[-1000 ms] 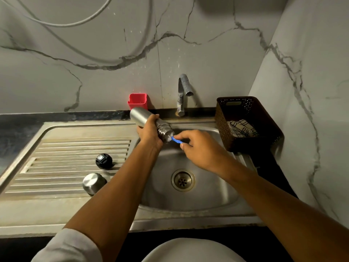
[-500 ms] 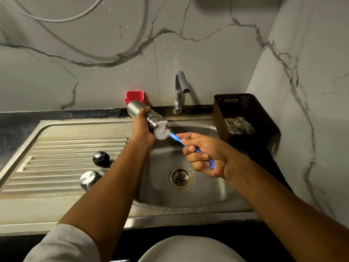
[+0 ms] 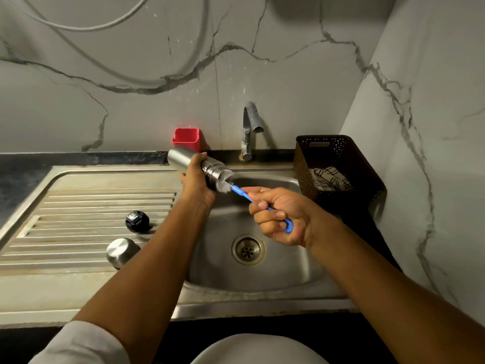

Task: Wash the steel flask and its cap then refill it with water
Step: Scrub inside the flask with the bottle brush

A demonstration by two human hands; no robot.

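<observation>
My left hand (image 3: 196, 183) grips the steel flask (image 3: 181, 160) sideways over the back left of the sink basin (image 3: 275, 269), its open mouth turned right. My right hand (image 3: 282, 215) holds the blue handle of a bottle brush (image 3: 240, 191). The white bristles sit at the flask's mouth, partly inside. A black inner cap (image 3: 137, 221) and a steel outer cap (image 3: 121, 252) lie apart on the ribbed drainboard (image 3: 78, 206) to the left.
The tap (image 3: 250, 127) stands behind the basin with no water running. A red holder (image 3: 186, 139) is by the wall behind the flask. A dark basket (image 3: 338, 164) with a checked cloth sits right of the sink. The drain (image 3: 248, 249) is open.
My right hand has drawn the brush out toward the right, so the bristles that were deep in the flask now show at its mouth. The flask stays in my left hand.
</observation>
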